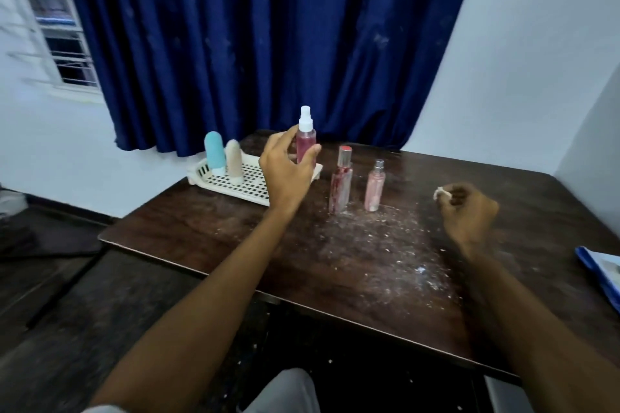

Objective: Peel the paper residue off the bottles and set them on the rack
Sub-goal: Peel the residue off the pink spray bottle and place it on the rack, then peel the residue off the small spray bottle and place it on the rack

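Blue curtain [251,43] hangs behind the dark bench [235,238], whose top is dusted with paper crumbs [385,245] toward five o'clock. At ten o'clock sits the white rack [248,184], with a teal bottle [214,152] and a beige bottle [234,161] upright on it. My left hand [285,171] is at the rack's three o'clock edge, fingers [281,140] and thumb curled round the upright pink spray bottle [306,141]. My hand hides its base, so I cannot tell whether it touches the rack. My right hand [469,211], out at three o'clock, pinches a wad of peeled paper [438,193]. A red bottle [340,184] and a pale pink bottle [374,184] stand mid-bench, near each other, off the rack. To do this well I should lower the spray bottle straight onto the grid, clear of the edge so it cannot tip off, feel it stand, then loosen my grip.
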